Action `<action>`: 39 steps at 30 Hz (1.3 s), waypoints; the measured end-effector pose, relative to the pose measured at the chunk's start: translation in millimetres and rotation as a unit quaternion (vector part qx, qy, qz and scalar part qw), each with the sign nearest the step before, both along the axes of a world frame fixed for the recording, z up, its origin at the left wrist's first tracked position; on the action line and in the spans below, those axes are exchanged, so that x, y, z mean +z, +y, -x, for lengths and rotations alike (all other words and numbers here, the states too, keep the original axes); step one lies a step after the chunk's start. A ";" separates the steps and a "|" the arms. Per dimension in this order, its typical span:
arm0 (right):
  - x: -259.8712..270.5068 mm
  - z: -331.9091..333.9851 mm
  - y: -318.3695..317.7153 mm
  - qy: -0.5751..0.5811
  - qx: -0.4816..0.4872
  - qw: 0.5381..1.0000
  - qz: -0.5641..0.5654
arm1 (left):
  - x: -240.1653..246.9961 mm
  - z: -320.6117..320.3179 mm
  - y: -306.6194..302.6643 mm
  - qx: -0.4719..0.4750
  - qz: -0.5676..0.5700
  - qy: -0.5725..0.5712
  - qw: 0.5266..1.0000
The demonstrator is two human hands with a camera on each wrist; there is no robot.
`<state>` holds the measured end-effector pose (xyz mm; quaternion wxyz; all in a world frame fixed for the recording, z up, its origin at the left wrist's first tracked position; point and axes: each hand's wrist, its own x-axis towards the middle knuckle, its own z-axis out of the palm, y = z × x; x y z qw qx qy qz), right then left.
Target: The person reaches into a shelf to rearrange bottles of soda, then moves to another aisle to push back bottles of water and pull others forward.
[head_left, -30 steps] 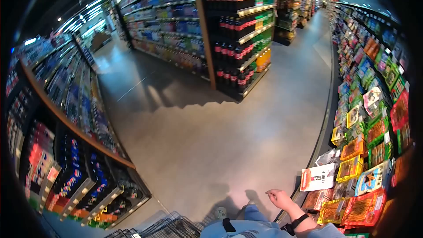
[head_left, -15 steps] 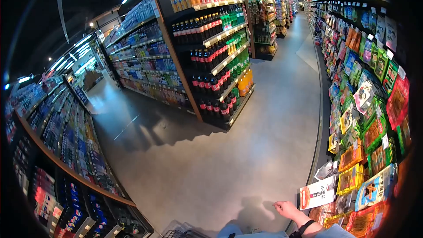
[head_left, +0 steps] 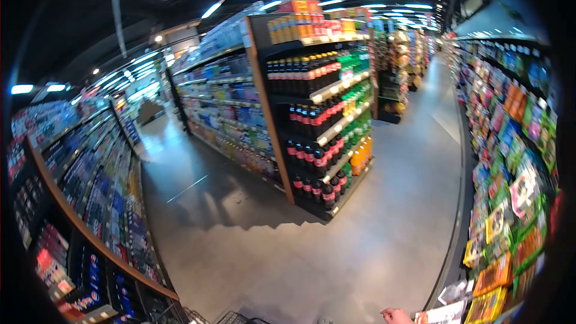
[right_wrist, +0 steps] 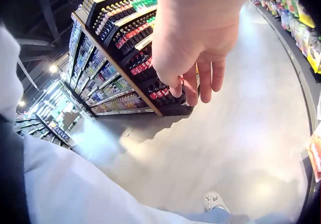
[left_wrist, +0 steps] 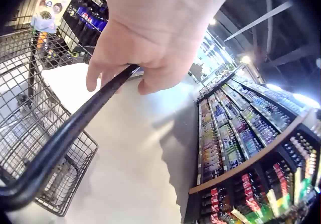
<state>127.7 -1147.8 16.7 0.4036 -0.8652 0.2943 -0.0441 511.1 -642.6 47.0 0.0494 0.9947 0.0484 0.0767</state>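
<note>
My left hand grips the black handle of a wire shopping cart, its fingers curled round the bar. The cart's wire basket spreads out below and to the left in the left wrist view. Only a bit of the cart shows at the bottom of the head view. My right hand hangs down over the floor with nothing in it, fingers loose. In the head view that right hand is at the lower edge, beside a white snack pack on the right-hand shelf.
A shelf end with cola bottles and orange drink bottles stands ahead. Hanging snack packets line the right side. Drink shelves run along the left. Grey floor stretches between them into an aisle.
The head view has tilted up, so the shelves, my right hand and the snack packs sit lower in it, and more ceiling lights show. The right hand stays free of any thing.
</note>
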 end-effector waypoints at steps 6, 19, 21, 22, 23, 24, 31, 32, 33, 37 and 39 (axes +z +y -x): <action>13.9 -88.5 -57.6 -0.020 0.052 0.998 0.025 | -93.2 -130.9 -50.1 0.081 0.343 0.151 0.924; 48.9 -275.3 -122.5 0.036 0.261 0.965 -0.020 | 73.4 -67.7 -138.5 -0.092 0.221 0.128 0.962; 41.4 -299.6 -135.1 0.028 0.318 0.947 0.005 | 64.3 -27.7 -122.6 -0.029 0.177 0.120 0.976; 42.1 -313.8 -138.8 0.034 0.337 0.941 0.001 | 65.8 -5.6 -116.3 0.009 0.171 0.118 0.978; 36.8 -327.3 -142.7 0.024 0.363 0.932 -0.001 | 69.1 18.1 -110.1 0.044 0.163 0.116 0.979; 33.5 -342.9 -146.2 0.009 0.389 0.921 -0.002 | 75.2 39.0 -108.6 0.093 0.151 0.119 0.977; 19.4 -430.2 -132.9 -0.033 0.521 0.853 0.002 | 83.7 110.1 -138.0 0.082 -0.105 0.143 0.981; 18.3 -437.6 -126.4 -0.032 0.529 0.848 -0.002 | 87.7 104.8 -151.1 0.079 -0.102 0.136 0.982; 20.2 -444.8 -119.4 -0.042 0.547 0.836 0.004 | 90.0 98.1 -163.5 0.073 -0.098 0.130 0.984; 35.1 -477.3 -97.8 -0.073 0.583 0.809 -0.024 | 105.1 60.6 -194.4 0.061 0.022 0.016 0.998; 45.4 -496.0 -82.6 -0.142 0.593 0.792 -0.030 | 119.1 44.5 -196.7 0.056 0.000 -0.031 0.998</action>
